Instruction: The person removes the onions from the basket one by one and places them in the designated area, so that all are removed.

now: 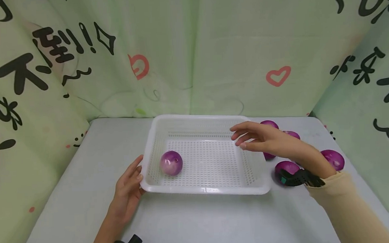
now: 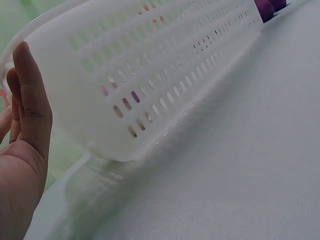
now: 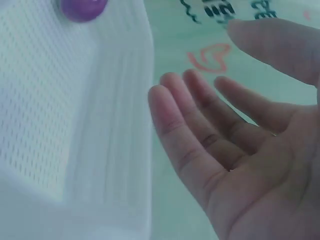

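A white plastic basket [image 1: 213, 190] with a slotted floor and walls stands on the table. One red onion [image 1: 171, 163] lies inside it, at the left. My left hand [image 1: 127, 191] rests against the left rim, its fingers mostly straight along the outside. In the left wrist view the left hand [image 2: 30, 110] is beside the basket's end wall [image 2: 65, 105]. Over the basket's right side hovers my right hand [image 1: 262, 135], palm empty and fingers loosely bent. The right wrist view shows the right hand [image 3: 240, 145] holding nothing, with the onion [image 3: 84, 7] beyond in the basket.
Several more red onions sit right of the basket, including a near one [image 1: 287, 167] and one farther right [image 1: 333, 159]; the right hand and forearm partly hide some. A light green printed curtain [image 1: 205, 64] surrounds the white table [image 1: 198, 221] at the back and sides.
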`<state>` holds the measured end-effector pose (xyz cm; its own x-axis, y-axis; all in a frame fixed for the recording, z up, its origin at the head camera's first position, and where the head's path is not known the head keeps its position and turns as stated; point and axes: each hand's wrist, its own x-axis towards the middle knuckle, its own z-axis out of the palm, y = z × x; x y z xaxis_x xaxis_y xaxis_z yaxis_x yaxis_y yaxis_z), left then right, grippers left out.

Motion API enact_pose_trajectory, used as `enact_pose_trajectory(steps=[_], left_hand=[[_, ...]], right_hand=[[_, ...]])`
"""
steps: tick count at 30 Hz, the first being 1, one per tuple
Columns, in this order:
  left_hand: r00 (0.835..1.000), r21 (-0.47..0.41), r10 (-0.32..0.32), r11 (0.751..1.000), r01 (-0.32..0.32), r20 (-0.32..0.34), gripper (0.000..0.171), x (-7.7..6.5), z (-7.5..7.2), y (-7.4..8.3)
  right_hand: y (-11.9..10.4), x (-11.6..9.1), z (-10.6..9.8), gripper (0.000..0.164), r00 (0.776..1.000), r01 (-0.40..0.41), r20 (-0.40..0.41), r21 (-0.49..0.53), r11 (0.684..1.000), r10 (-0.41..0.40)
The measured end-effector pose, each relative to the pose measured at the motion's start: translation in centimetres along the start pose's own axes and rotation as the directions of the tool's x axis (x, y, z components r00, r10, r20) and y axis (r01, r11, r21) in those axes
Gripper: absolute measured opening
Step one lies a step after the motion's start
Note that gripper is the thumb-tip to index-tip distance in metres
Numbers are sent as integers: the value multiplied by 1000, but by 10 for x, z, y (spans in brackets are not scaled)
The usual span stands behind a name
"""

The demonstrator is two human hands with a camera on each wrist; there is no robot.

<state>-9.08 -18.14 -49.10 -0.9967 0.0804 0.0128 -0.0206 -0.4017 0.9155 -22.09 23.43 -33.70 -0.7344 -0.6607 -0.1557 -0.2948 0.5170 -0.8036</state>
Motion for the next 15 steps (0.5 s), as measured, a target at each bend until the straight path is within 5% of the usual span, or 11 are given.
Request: enact_pose_trajectory(steps=[8, 15], left_hand=[[1000, -4, -9, 1000, 9, -23, 57, 0, 0, -2], [1000, -16, -1, 1000, 0, -8, 57, 1, 1, -1]], right_hand=[[-27, 39, 21, 50, 986, 99, 135, -33, 995, -93], [-35, 72, 40, 48, 975, 97, 207, -71, 993, -81]])
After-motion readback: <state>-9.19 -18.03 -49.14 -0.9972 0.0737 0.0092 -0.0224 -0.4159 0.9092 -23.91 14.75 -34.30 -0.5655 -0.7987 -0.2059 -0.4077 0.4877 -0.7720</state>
